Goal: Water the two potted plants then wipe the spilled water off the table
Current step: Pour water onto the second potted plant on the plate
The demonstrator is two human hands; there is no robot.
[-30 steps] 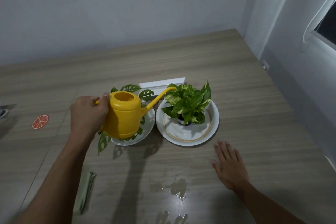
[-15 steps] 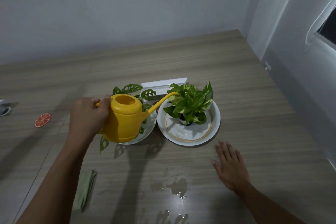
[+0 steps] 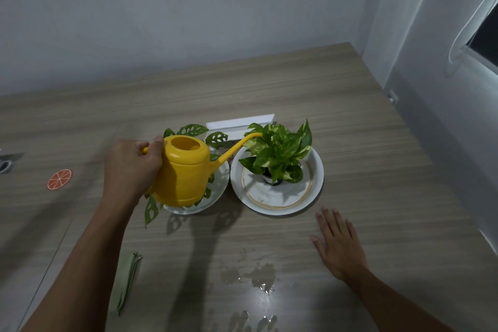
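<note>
My left hand grips the handle of a yellow watering can, held above the left plate. Its spout tip reaches over the leaves of the right potted plant, which stands in a small pot on a white plate. The left plant, with holed leaves, is mostly hidden behind the can. My right hand lies flat on the table with fingers spread, in front of the right plate. A puddle of spilled water shines near the table's front. A folded green cloth lies at the front left.
A white box-like object stands behind the plants. An orange-slice coaster lies at the left, and a dark item sits at the left edge. The wooden table meets walls at the back and right.
The watering can has shifted slightly, its spout still over the right plant. My right hand has stayed flat on the table.
</note>
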